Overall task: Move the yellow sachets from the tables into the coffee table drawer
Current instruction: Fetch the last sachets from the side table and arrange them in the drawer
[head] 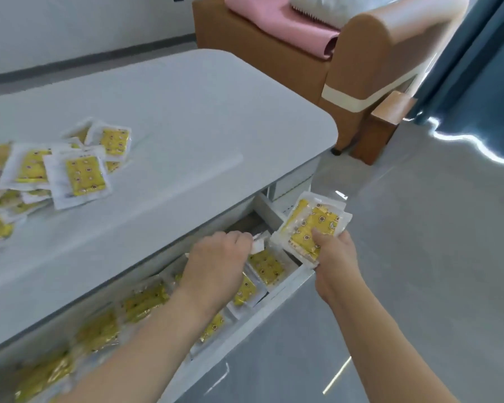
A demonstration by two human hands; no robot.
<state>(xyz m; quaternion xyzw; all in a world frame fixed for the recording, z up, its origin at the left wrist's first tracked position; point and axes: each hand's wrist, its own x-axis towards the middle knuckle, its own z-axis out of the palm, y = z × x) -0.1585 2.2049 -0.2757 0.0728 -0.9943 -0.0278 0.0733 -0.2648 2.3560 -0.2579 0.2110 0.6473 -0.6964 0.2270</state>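
Yellow sachets: a small stack held in the right hand, above the right end of the open drawer. Thumb lies on top of the uppermost packet, pressing near its lower edge; the other fingers are curled beneath the stack, mostly hidden. Stack tilts, far corner raised.

Left hand reaches into the drawer, knuckles up. Its fingertips pinch the white edge of one sachet near the drawer's back right corner; how much of that packet is gripped cannot be told, the fingers cover it.

Drawer holds many sachets already, lying flat and overlapping in a row along its length, from the right end to the near left, where they blur.

Coffee table top: a loose heap of sachets at its left edge, well apart from both hands, some overlapping, some running out of view.

Beyond the table's far right corner, a brown sofa with a pink cloth on it.
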